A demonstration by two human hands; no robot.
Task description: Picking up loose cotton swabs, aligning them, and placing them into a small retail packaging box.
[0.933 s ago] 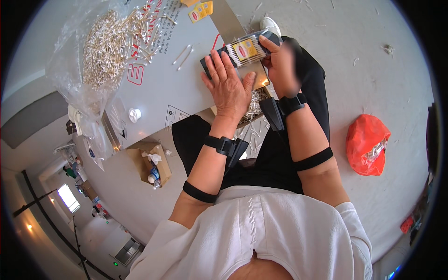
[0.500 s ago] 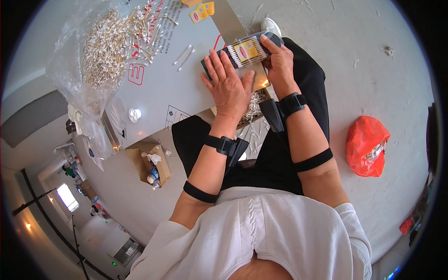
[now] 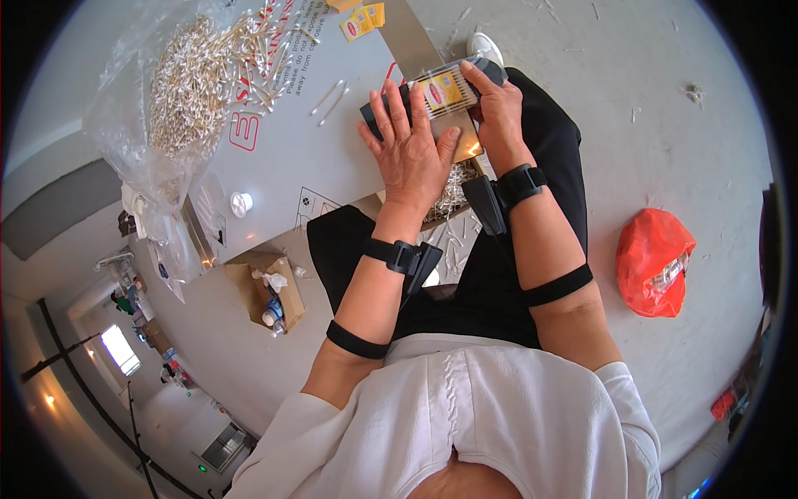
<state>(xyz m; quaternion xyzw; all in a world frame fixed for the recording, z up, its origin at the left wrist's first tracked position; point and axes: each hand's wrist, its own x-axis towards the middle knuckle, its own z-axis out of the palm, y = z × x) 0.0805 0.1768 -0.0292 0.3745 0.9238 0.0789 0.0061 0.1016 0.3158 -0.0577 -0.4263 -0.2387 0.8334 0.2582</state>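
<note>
A dark, flat holder (image 3: pixel 369 111) rests at the corner of the table, carrying a row of cotton swabs (image 3: pixel 462 86) with a yellow printed card (image 3: pixel 442 90) on top. Something clear and shiny seems to cover them. My left hand (image 3: pixel 409 154) lies flat with fingers spread, its fingertips over the left part of the holder and the swab ends. At the other end, my right hand (image 3: pixel 499 112) grips the holder, thumb on top and fingers curled below, partly hidden. Beneath, a box of cotton swabs (image 3: pixel 451 195) shows between my forearms.
A clear bag (image 3: pixel 125 108) spills a large heap of cotton swabs (image 3: pixel 189 87) on the table (image 3: pixel 324 158). Two loose swabs (image 3: pixel 332 104), yellow cards (image 3: pixel 362 22) and a white round cap (image 3: pixel 241 205) lie there too. On the floor are a cardboard box (image 3: pixel 287 303) and a red bag (image 3: pixel 648 258).
My left hand has shifted slightly right, its fingers now reaching over the left end of the swab row. The right hand keeps its grip almost unmoved.
</note>
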